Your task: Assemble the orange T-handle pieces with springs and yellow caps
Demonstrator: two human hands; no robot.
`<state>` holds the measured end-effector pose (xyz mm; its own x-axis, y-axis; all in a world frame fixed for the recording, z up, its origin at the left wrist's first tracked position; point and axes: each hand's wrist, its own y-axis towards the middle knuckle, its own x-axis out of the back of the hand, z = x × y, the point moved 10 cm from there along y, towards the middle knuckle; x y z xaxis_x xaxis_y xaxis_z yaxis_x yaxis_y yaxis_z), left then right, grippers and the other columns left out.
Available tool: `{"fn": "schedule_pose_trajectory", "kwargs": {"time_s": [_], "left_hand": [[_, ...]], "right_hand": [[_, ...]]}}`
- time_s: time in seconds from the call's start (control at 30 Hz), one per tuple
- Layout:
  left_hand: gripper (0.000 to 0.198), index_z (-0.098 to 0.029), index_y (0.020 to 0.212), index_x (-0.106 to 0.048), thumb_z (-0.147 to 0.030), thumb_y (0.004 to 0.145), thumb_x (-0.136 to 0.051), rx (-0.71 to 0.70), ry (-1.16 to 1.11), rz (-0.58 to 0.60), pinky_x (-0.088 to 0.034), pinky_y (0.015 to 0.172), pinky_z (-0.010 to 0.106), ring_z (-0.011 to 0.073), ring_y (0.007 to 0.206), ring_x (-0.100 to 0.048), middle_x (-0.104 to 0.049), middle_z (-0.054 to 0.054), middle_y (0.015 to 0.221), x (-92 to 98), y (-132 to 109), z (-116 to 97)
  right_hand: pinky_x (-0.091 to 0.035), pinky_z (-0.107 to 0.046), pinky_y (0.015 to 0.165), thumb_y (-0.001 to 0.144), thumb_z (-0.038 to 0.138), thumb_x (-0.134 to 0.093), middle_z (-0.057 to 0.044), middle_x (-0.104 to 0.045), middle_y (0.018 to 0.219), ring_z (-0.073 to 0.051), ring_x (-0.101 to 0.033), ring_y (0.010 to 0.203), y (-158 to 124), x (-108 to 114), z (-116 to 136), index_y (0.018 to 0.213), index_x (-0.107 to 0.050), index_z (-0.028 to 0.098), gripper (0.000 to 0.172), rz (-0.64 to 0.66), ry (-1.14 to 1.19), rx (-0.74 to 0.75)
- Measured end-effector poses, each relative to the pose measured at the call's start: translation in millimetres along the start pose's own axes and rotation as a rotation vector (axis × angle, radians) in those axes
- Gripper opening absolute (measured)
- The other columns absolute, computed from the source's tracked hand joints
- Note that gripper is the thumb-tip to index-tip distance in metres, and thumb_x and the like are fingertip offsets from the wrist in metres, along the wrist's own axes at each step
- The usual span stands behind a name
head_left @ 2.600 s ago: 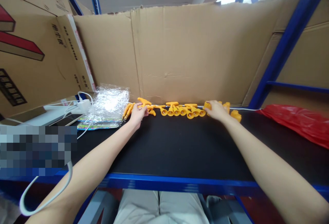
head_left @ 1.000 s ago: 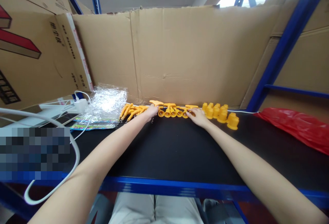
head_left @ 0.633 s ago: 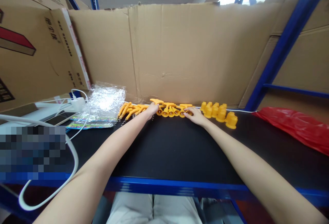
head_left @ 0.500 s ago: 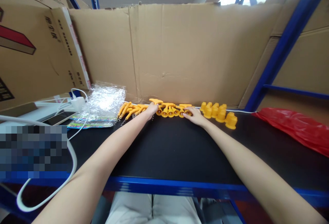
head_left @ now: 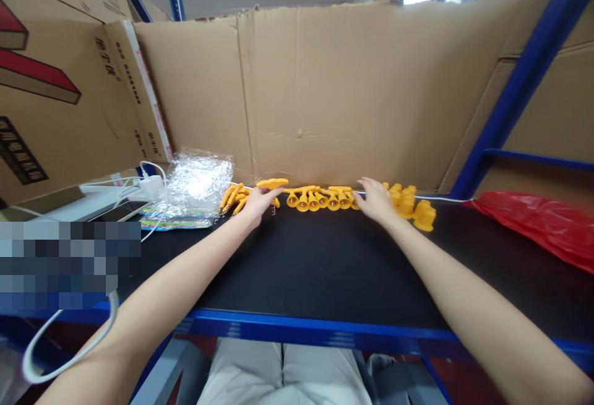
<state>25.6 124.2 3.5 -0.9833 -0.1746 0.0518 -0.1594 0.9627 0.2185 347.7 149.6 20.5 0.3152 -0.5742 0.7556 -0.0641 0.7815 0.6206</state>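
My left hand point(head_left: 257, 204) is closed around an orange T-shaped corkscrew handle point(head_left: 273, 182), and a metal spiral point(head_left: 273, 208) shows just below the fingers. Left of it lies a loose pile of orange handles point(head_left: 232, 197) with thin metal spirals. Between my hands runs a row of yellow bell-shaped pieces point(head_left: 302, 202) with orange handles, their open mouths facing me. My right hand point(head_left: 378, 200) is open, fingers apart, at the right end of that row. Just beyond it stand several yellow cups point(head_left: 406, 202), partly hidden by the hand.
Clear plastic packaging point(head_left: 197, 176) lies on the left, near a white charger point(head_left: 151, 187) and cables. A red plastic bag point(head_left: 533, 219) rests at the right. Behind the black tabletop point(head_left: 320, 269) stands a cardboard wall point(head_left: 325, 95). A blue post point(head_left: 520, 77) rises at the right.
My right hand has moved right, away from the row of bell-shaped pieces toward the cups, and its fingers have spread. My left hand has shifted slightly left, an orange handle still in it.
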Motion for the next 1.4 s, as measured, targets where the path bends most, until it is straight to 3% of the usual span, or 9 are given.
{"fn": "schedule_pose_trajectory", "kwargs": {"time_s": [0.1,0.33,0.53,0.83,1.03,1.2,1.3,1.4], "left_hand": [[0.018,-0.015,0.078,-0.067,-0.03,0.069,-0.068,0.027,0.033,-0.063,-0.042,0.06,0.022,0.0146,0.077,-0.059,-0.066,0.006,0.08,12.7,-4,8],[0.026,-0.014,0.088,-0.068,-0.03,0.068,-0.069,0.056,-0.022,-0.055,-0.039,0.056,0.02,0.0142,0.082,-0.059,-0.066,0.008,0.093,11.5,-2,14],[0.022,-0.013,0.089,-0.064,-0.03,0.076,-0.064,0.137,-0.123,0.008,-0.037,0.051,0.019,0.0116,0.074,-0.059,-0.064,0.009,0.099,1.8,-7,14],[0.03,-0.014,0.08,-0.057,-0.042,0.087,-0.05,0.3,-0.231,0.108,-0.044,0.057,0.024,0.0133,0.068,-0.058,-0.061,0.007,0.08,-16.3,-19,28],[0.051,-0.015,0.077,-0.059,-0.058,0.088,-0.034,0.302,-0.066,0.167,-0.041,0.057,0.025,0.0159,0.071,-0.058,-0.065,0.011,0.085,-24.2,-22,36],[0.063,-0.015,0.075,-0.061,-0.068,0.084,-0.029,0.236,0.045,0.133,-0.037,0.05,0.022,0.0189,0.077,-0.059,-0.065,0.012,0.085,-22.6,-18,33],[0.067,-0.015,0.075,-0.059,-0.072,0.082,-0.024,0.246,0.096,0.154,-0.03,0.044,0.022,0.0148,0.061,-0.056,-0.064,0.011,0.073,-23.9,-21,31],[0.07,-0.017,0.078,-0.056,-0.077,0.078,-0.021,0.334,0.076,0.249,-0.021,0.039,0.023,0.0101,0.04,-0.043,-0.054,0.005,0.052,-30.0,-28,34]], "right_hand": [[-0.028,-0.054,0.102,0.083,0.029,-0.045,-0.017,-0.046,0.135,-0.032,-0.039,0.125,-2,11,-6,0.126,-0.049,0.012,0.047,0.023,-0.116,-0.061],[-0.024,-0.063,0.098,0.078,0.027,-0.048,-0.018,-0.046,0.133,-0.035,-0.036,0.124,-9,22,-18,0.122,-0.051,0.012,0.046,0.109,-0.296,-0.197],[-0.027,-0.062,0.094,0.078,0.027,-0.048,-0.019,-0.056,0.119,-0.036,-0.046,0.114,-12,22,-25,0.117,-0.054,0.01,0.043,0.191,-0.367,-0.277],[-0.033,-0.059,0.089,0.076,0.021,-0.049,-0.021,-0.059,0.114,-0.038,-0.048,0.113,-9,22,-22,0.11,-0.061,0.013,0.037,0.226,-0.417,-0.289],[-0.033,-0.061,0.088,0.076,0.031,-0.057,-0.022,-0.062,0.106,-0.04,-0.053,0.106,-12,30,10,0.1,-0.066,0.013,0.031,0.318,-0.463,-0.263],[-0.044,-0.05,0.082,0.079,0.032,-0.059,-0.02,-0.064,0.107,-0.037,-0.059,0.1,-20,25,50,0.102,-0.068,0.016,0.03,0.426,-0.271,-0.158],[-0.047,-0.043,0.077,0.08,0.03,-0.056,-0.015,-0.067,0.104,-0.033,-0.063,0.094,-22,24,76,0.104,-0.067,0.019,0.028,0.427,-0.156,-0.022],[-0.048,-0.038,0.077,0.081,0.028,-0.054,-0.01,-0.068,0.105,-0.029,-0.064,0.093,-27,21,99,0.106,-0.067,0.021,0.029,0.43,-0.039,0.115]]}}
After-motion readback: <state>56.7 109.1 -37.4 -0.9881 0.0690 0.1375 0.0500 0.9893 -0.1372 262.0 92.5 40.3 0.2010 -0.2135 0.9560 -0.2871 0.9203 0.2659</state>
